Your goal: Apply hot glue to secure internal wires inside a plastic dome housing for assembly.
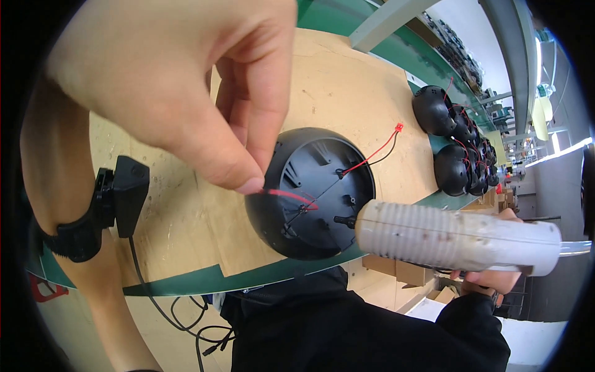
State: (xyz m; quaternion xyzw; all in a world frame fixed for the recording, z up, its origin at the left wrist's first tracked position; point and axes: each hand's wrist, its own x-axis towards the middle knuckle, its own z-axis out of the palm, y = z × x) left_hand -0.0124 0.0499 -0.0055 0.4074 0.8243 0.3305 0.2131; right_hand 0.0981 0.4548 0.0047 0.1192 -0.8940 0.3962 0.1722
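Note:
A black round plastic shell [282, 229] lies with its hollow side up on the wooden board, showing ribs and posts inside. My left hand [180, 93] reaches over its left rim, thumb and finger pinching a red wire [288, 194] that runs into the shell. Another pair of wires, red and black, rises from the shell to a small red connector [398, 127]. My right hand [499, 279] is wrapped round a white, ribbed hot glue gun [458, 239], which partly hides it. The gun's dark nozzle [344, 220] points into the shell's right side; whether it touches is unclear.
Several similar black shells [452, 170] with red wires stand at the right beyond the wooden board [322, 80]. A black strapped device [127, 192] sits on my left wrist, its cable hanging below the green table edge [186, 285]. Cardboard boxes [409, 273] are lower right.

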